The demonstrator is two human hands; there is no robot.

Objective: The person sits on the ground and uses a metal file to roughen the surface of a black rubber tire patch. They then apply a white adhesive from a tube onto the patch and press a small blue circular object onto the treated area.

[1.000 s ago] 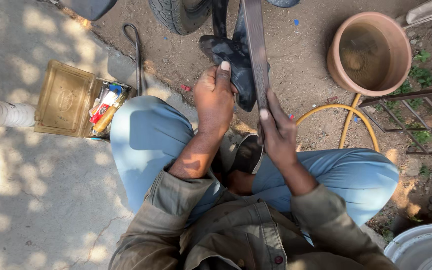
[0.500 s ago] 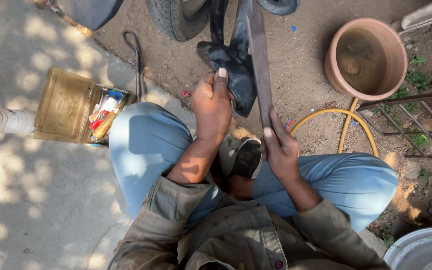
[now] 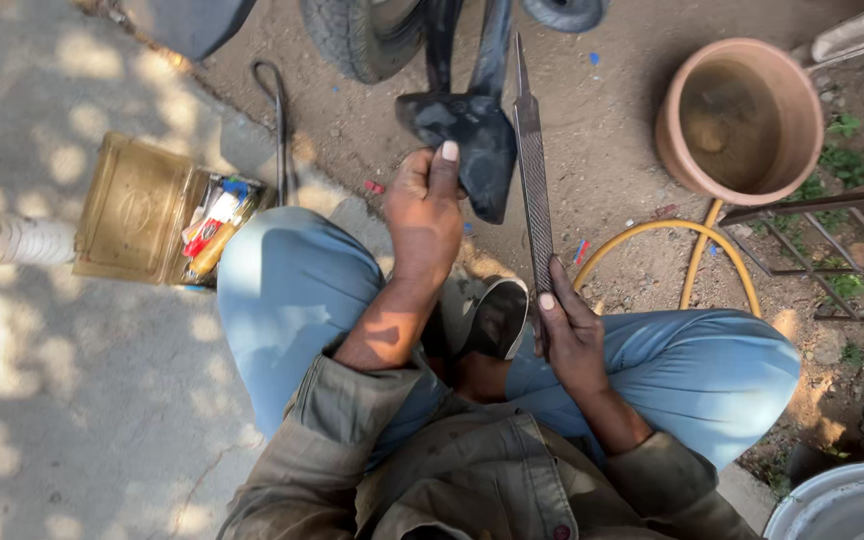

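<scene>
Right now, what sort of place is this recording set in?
Probably an outdoor roadside tyre-repair spot: bare dirt ground, a tyre, an open tool tin, and a rasp file held beside black inner-tube rubber.

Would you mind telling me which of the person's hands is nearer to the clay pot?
The right hand, gripping the lower end of the metal file, sits below and left of the clay pot. The left hand, holding the black rubber tube, is farther left.
</scene>
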